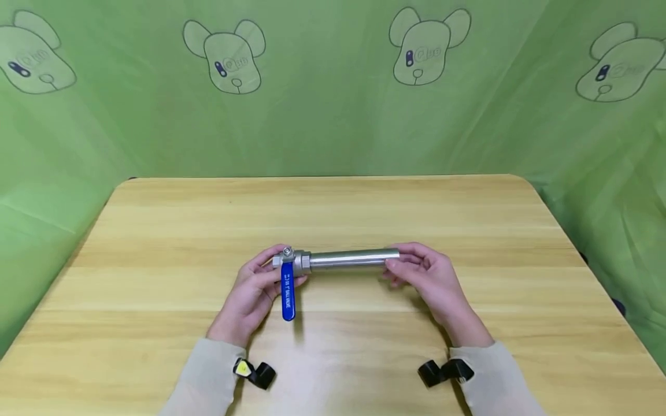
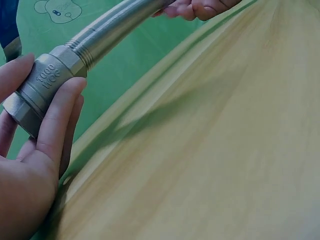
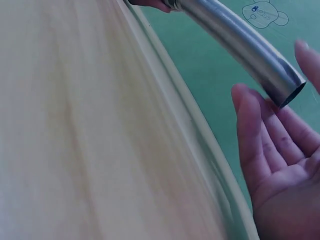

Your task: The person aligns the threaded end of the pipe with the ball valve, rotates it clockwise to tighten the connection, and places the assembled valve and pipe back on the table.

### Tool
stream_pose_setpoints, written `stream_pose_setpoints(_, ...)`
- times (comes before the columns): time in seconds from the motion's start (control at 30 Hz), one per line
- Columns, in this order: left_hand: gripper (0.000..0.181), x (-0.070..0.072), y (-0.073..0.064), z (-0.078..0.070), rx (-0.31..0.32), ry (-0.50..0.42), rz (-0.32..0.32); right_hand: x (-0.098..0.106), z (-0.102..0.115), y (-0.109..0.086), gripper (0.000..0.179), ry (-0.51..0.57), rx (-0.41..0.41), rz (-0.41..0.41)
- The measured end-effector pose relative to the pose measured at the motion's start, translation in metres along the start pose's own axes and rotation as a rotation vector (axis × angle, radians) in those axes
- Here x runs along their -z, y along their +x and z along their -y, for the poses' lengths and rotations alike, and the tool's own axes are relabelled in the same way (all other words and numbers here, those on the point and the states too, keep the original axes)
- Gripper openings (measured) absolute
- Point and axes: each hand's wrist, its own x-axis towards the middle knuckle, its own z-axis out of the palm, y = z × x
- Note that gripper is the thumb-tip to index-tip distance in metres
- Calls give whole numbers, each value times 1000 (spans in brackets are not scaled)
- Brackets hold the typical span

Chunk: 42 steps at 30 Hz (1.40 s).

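Observation:
A steel ball valve (image 1: 300,263) with a blue lever handle (image 1: 288,292) is held above the table by my left hand (image 1: 255,292). The left thumb and fingers grip the valve body (image 2: 50,75), which carries raised lettering. From the valve's right side runs a shiny metal pipe (image 1: 354,258), its threaded end partly inside the valve and some thread showing. My right hand (image 1: 429,277) is at the pipe's free end. In the right wrist view, its fingers (image 3: 250,125) lie loosely beneath the hollow pipe end (image 3: 285,85), while the thumb stands apart from the pipe.
A light wood-grain table (image 1: 333,208) spreads beneath both hands. Green fabric (image 1: 333,115) printed with bear-head drawings hangs behind it and along the sides. Small black devices (image 1: 262,375) are strapped on both sleeves.

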Motion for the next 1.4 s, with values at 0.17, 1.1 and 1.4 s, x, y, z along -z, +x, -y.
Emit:
stream_pose_setpoints(0.17,46,0,0,3,8,-9,0,2,-1,-4,49,38,33,6)
stream_pose_setpoints(1.1,42,0,-1,-1,6,-12,0,-1,1,-2,60,-55,60,64)
stream_pose_setpoints(1.4,40,0,0,1,-3,-7,23,-3,0,-1,46,-24,39,-18)
